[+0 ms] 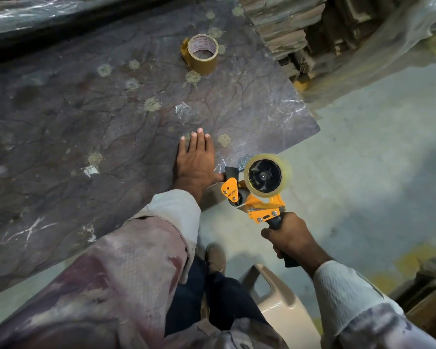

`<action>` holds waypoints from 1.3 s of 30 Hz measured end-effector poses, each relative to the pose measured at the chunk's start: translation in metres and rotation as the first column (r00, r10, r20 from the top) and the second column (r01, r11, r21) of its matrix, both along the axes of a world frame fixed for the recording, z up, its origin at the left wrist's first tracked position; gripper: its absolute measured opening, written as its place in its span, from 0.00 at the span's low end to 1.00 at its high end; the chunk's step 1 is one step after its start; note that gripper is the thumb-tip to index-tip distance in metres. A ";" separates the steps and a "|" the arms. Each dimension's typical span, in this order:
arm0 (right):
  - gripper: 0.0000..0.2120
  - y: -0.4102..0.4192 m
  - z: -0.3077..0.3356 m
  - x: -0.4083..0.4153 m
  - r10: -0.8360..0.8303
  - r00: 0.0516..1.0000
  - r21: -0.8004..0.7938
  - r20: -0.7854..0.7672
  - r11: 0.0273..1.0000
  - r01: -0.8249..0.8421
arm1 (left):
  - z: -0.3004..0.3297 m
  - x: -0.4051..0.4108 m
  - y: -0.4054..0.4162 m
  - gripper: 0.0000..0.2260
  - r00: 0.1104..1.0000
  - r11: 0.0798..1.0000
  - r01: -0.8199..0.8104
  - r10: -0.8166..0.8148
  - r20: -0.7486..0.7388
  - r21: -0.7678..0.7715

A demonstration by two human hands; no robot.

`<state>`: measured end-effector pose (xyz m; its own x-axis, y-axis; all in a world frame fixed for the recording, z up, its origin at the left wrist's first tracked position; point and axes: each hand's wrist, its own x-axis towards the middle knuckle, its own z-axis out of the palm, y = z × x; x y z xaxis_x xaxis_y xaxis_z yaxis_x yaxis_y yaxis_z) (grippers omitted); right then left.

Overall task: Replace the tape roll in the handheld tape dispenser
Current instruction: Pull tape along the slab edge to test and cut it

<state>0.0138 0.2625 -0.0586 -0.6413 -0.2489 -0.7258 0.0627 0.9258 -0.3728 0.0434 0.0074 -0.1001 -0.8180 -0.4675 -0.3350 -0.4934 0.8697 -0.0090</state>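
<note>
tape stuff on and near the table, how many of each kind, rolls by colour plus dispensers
Clear tape roll: 1, mounted on the dispenser
Brown tape roll: 1, standing on the table
Orange tape dispenser: 1, held by the right hand
Total: 3

Single head-worn wide-angle view, looked steeply down and forward from above person's own arms. Table (91, 117) filled upper left, its near right corner at centre frame; floor (363, 159) ran along right. Both hands sat close below lens, own legs and stool (282, 306) at bottom edge. No second view.
</note>
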 end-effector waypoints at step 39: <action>0.11 -0.083 0.116 0.015 -0.147 0.899 -0.545 0.414 0.751 0.374 | 0.130 0.088 -0.015 0.21 0.591 0.593 -0.086 0.677 -0.438 0.800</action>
<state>0.0284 0.1791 0.0572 -0.5019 -0.5598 -0.6593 0.4880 0.4460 -0.7502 0.1317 -0.0080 0.0296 -0.7120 -0.6853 -0.1528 -0.3741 0.1860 0.9085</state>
